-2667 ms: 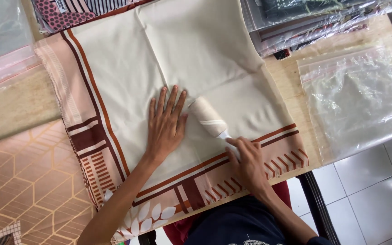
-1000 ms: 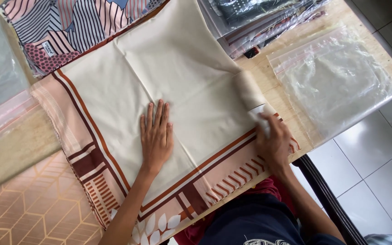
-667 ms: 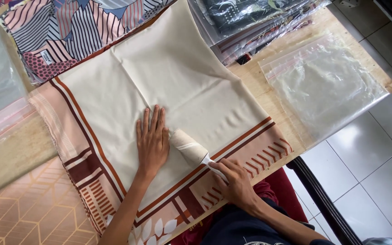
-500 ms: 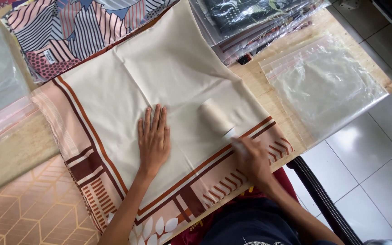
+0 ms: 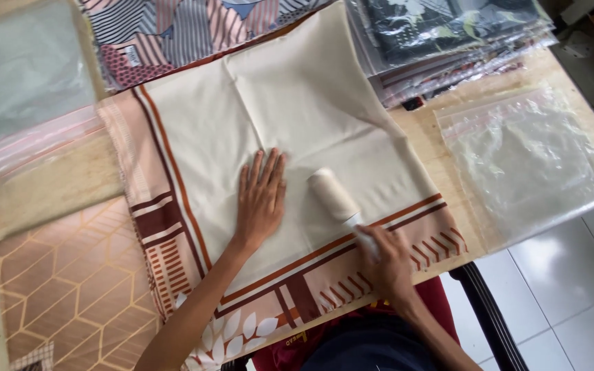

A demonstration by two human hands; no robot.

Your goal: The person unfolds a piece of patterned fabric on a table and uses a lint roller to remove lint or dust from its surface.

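Surface: a pale wooden table (image 5: pixel 49 189) stood over a white tiled floor (image 5: pixel 572 288), seen from above.
Scarf: a cream scarf (image 5: pixel 297 117) with brown stripes on a pink border lay spread flat over the middle of the table, its near edge hanging toward the person.
Left hand: the left hand (image 5: pixel 261 199) lay flat on the cream cloth, fingers stretched out and close together, palm down.
Right hand: the right hand (image 5: pixel 386 257) was closed around the handle of a lint roller (image 5: pixel 333 194), over the scarf's striped border.
Roller: its pale drum rested on the cream cloth just beside the left hand's fingers, apart from them, handle pointing back toward the person.
Around, right: a clear bag (image 5: pixel 527 161) lay flat on the table's right end, near the scarf, its far corner over the table edge.
Around, far: a stack of bagged dark scarves (image 5: pixel 448 34) sat beyond the scarf's right corner; a striped, patterned scarf (image 5: pixel 173 34) lay beyond its far edge.
Around, left: a bagged grey cloth (image 5: pixel 25 75) and a peach sheet with a hexagon pattern (image 5: pixel 70 275) lay to the left.
Hidden: the roller's handle was mostly covered by the right hand; the grey cloth was blurred; the person's lap and a dark chair frame (image 5: pixel 489 316) were cut off below.
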